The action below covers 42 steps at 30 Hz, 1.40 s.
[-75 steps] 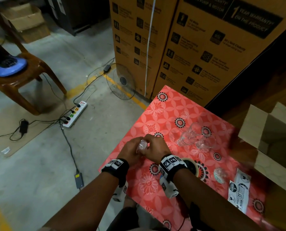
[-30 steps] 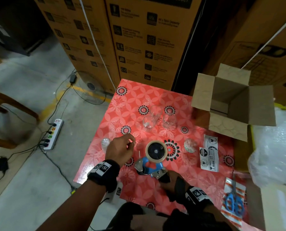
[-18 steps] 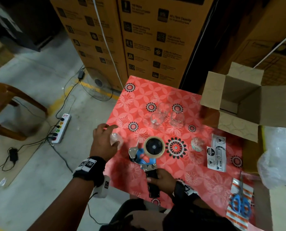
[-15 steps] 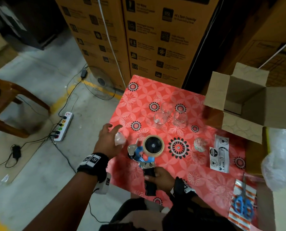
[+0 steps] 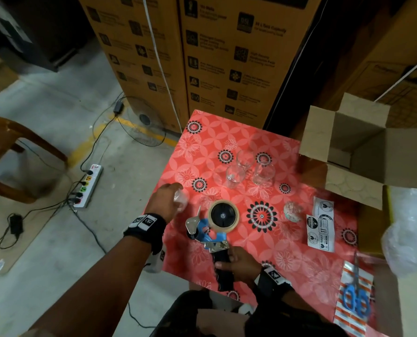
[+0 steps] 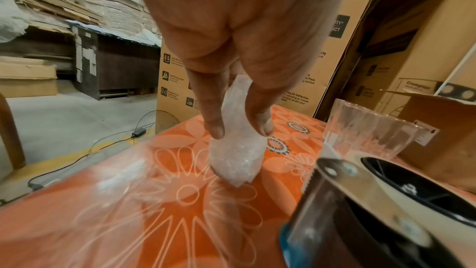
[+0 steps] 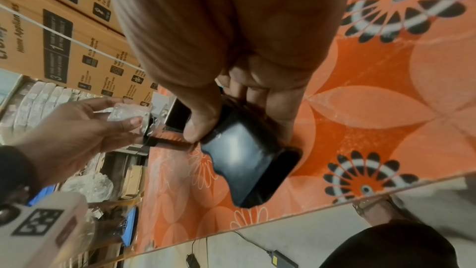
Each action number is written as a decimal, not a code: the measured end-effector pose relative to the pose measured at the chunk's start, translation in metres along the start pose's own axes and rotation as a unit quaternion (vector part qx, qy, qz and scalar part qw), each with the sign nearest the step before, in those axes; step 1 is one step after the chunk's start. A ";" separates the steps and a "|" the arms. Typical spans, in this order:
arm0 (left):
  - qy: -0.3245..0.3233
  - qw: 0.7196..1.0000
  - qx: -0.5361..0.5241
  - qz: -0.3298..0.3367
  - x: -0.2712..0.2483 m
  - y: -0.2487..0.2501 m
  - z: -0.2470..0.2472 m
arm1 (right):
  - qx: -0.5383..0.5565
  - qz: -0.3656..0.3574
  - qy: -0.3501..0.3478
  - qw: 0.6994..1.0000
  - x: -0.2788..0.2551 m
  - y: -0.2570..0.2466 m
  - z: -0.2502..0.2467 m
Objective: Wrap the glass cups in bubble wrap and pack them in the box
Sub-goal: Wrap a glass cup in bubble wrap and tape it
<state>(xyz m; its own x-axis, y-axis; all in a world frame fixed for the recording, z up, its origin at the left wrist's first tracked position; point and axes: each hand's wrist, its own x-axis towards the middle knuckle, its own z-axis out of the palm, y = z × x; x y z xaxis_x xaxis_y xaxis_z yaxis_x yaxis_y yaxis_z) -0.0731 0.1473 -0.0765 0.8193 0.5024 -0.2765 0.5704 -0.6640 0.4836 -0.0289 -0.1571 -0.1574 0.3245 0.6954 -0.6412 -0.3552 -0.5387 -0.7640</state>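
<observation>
Since the earlier frame, the left hand (image 5: pixel 165 200) had picked the small wrapped cup (image 5: pixel 181 200) up from the table (image 5: pixel 287 249), and the right hand (image 5: pixel 239 263) had closed on the black handle of the tape gun (image 5: pixel 211 235). The left fingers (image 6: pixel 213 113) pinched the bundle from both sides, and it hung just over the near left part of the table. The right hand's thumb and fingers curled round the handle close to the near table edge.

The tape gun lay between the two hands, its tan roll of tape (image 5: pixel 223 216) just beside the bundle. Three bare glass cups (image 5: pixel 251 170) stood close together further back, near the middle. Another wrapped cup (image 5: pixel 292 211) lay to the right of the roll, next to some white fragile stickers (image 5: pixel 320 226). The cardboard box (image 5: pixel 363 152) sat open at the far right corner, its flaps spread. Blue scissors (image 5: pixel 355 300) lay on a striped packet at the near right, and a heap of bubble wrap (image 5: pixel 411 246) sat past the right edge.

There was bare cloth between the roll and the glasses. The left table edge dropped to a grey floor with a power strip (image 5: pixel 87 186) and cords.

The cloth was red with flowers, smooth and shiny. The wrap looked crinkly and cloudy. The glasses were clear and round.
</observation>
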 end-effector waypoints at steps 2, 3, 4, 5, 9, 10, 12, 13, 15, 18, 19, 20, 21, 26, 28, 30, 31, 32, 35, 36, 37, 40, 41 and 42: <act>0.004 1.000 -0.001 0.010 0.012 0.008 -0.004 | 0.001 0.009 0.011 1.000 0.000 0.001 0.001; 0.003 1.000 0.002 0.016 0.018 0.013 -0.004 | -0.001 0.009 0.015 1.000 0.000 0.001 0.002; 0.001 1.000 0.004 0.021 0.025 0.018 -0.005 | -0.006 0.010 0.015 1.000 0.000 0.001 0.002; -0.004 1.000 0.006 0.025 0.032 0.023 -0.005 | -0.014 0.011 0.016 1.000 0.002 0.002 0.003; -0.022 0.999 0.017 0.038 0.062 0.043 -0.003 | -0.047 0.015 0.028 0.998 0.015 0.020 0.003; -0.024 0.999 0.020 0.044 0.069 0.047 -0.003 | -0.049 0.024 0.038 0.998 0.018 0.025 0.005; -0.030 0.997 0.032 0.059 0.084 0.056 -0.004 | -0.042 0.031 0.046 0.998 0.027 0.042 0.007; -0.031 0.997 0.036 0.066 0.091 0.059 -0.005 | -0.044 0.035 0.045 0.997 0.033 0.052 0.007; -0.033 0.996 0.041 0.073 0.105 0.064 -0.008 | -0.050 0.033 0.050 0.997 0.032 0.047 0.012; -0.037 0.996 0.040 0.075 0.119 0.070 -0.011 | -0.067 0.018 0.056 0.996 0.038 0.034 0.015; -0.039 0.996 0.039 0.075 0.122 0.070 -0.011 | -0.070 0.019 0.065 0.995 0.041 0.031 0.018; -0.042 0.996 0.037 0.075 0.124 0.070 -0.012 | -0.058 0.017 0.069 0.996 0.046 0.031 0.021; -0.041 0.996 0.036 0.076 0.125 0.069 -0.014 | -0.039 0.020 0.068 0.997 0.051 0.029 0.025; 0.002 0.998 0.018 0.064 0.117 0.050 -0.038 | 0.020 -0.007 0.052 0.998 0.063 0.000 0.054; 0.027 0.998 0.013 0.057 0.109 0.038 -0.053 | 0.058 -0.015 0.053 0.997 0.071 -0.003 0.067; 0.046 0.998 0.012 0.050 0.097 0.026 -0.065 | 0.067 -0.016 0.060 0.996 0.082 -0.001 0.080; 0.055 0.997 0.008 0.046 0.090 0.020 -0.070 | 0.062 -0.018 0.071 0.995 0.080 -0.009 0.088; 0.062 0.997 0.000 0.041 0.083 0.016 -0.073 | 0.054 -0.018 0.075 0.996 0.083 -0.011 0.093; 0.074 0.997 -0.027 0.024 0.064 0.006 -0.079 | 0.010 -0.038 0.089 0.995 0.080 -0.030 0.107; 0.073 0.997 -0.031 0.017 0.058 0.003 -0.079 | -0.001 -0.048 0.085 0.995 0.083 -0.031 0.110; 0.072 0.997 -0.033 0.012 0.053 0.001 -0.078 | -0.009 -0.051 0.079 0.996 0.081 -0.036 0.112; 0.059 0.997 -0.046 -0.003 0.041 -0.005 -0.071 | 0.045 -0.028 0.013 0.999 0.074 -0.049 0.111; 0.054 0.997 -0.048 -0.007 0.038 -0.005 -0.069 | 0.060 -0.005 -0.023 0.998 0.068 -0.056 0.107; 0.051 0.997 -0.051 -0.009 0.034 -0.006 -0.066 | 0.072 0.018 -0.045 0.996 0.066 -0.058 0.099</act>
<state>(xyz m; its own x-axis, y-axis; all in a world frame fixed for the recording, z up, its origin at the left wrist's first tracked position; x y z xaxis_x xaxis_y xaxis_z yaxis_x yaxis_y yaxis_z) -0.0522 0.2050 -0.0341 0.7955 0.5713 -0.2019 0.5716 -0.5971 0.5628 -0.0734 -0.0328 -0.1483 0.2319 0.7208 -0.6532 -0.4890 -0.4941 -0.7188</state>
